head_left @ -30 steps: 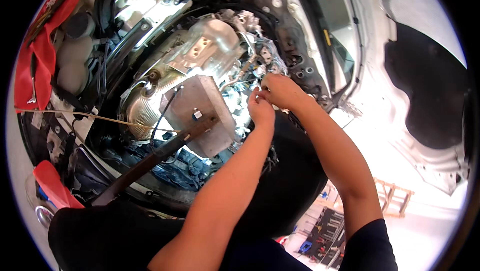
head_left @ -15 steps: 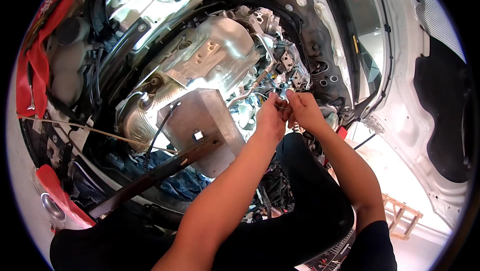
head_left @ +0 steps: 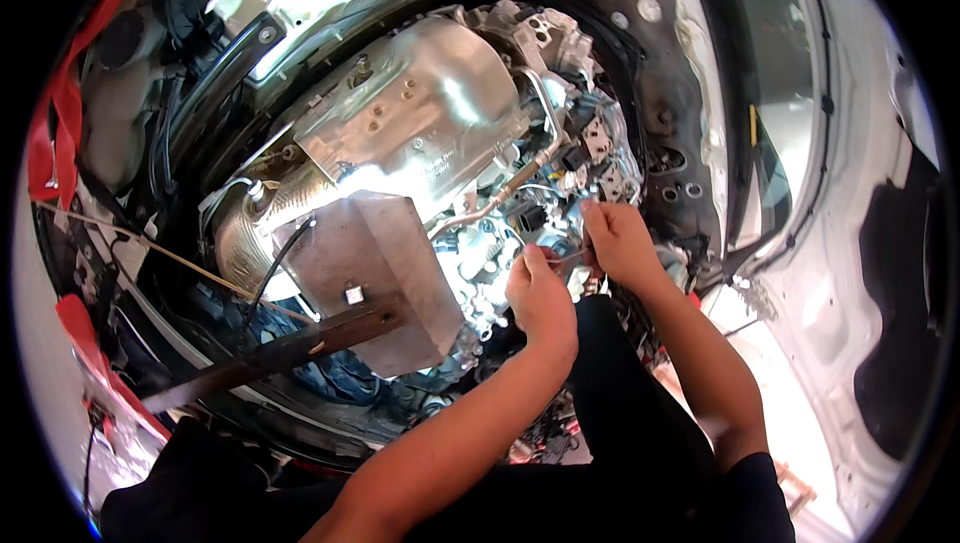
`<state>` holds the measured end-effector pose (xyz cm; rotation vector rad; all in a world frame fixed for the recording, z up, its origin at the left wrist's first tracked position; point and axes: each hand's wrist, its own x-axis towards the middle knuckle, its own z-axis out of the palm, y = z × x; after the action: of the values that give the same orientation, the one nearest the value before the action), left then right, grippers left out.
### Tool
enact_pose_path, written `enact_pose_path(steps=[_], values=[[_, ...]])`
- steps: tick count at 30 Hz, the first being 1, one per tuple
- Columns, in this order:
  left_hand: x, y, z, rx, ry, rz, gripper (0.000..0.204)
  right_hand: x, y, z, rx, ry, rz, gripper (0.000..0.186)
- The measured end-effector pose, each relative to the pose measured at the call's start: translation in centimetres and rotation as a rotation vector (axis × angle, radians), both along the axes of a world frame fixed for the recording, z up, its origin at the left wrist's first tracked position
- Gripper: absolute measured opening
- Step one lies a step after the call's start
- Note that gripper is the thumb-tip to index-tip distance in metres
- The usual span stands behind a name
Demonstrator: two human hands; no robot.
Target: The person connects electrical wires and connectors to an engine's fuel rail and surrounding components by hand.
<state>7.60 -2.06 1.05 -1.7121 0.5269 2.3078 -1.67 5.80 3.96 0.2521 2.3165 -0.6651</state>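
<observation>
My left hand [head_left: 541,295] and my right hand [head_left: 621,248] are both closed over the engine bay, a little apart. A thin pale wire [head_left: 570,257] runs between their fingers, and each hand pinches it. Its ends are hard to make out against the parts below. Another pale strand [head_left: 540,189] curves among the engine parts just beyond. Behind my hands lie connectors and metal fittings at the side of the engine, next to a bent metal pipe [head_left: 520,175].
A large silver heat shield [head_left: 410,113] covers the engine to the left. Nearer me, a grey metal box [head_left: 385,243] sits on a dark bar [head_left: 285,351] crossing the bay. A red cloth [head_left: 55,133] hangs at far left. My dark-clothed knee [head_left: 610,343] rises under my hands.
My hands have drawn apart; the left came nearer me and the wire between them now shows more. The head view has shifted slightly over the engine bay.
</observation>
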Motion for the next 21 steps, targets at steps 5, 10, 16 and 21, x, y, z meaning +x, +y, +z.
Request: enact_pose_path(steps=[5,10,16,21], values=[[-2.8,1.7,-0.9,-0.129,-0.217,0.168,0.038,-1.8,2.5,-2.2,-0.039,-0.072,0.339,0.052],[-1.5,1.0,-3.3,-0.229,-0.390,-0.039,0.031,-1.2,4.3,-4.5,-0.210,-0.218,0.402,0.062],[-2.3,0.3,-2.4,-0.712,-0.374,-0.368,0.028,-3.8,4.2,-5.0,-0.492,-0.504,0.336,0.059],[-1.6,-0.8,-3.1,-1.289,-0.316,-0.642,0.013,-5.3,4.2,-7.9,-0.526,-0.531,0.127,0.057]])
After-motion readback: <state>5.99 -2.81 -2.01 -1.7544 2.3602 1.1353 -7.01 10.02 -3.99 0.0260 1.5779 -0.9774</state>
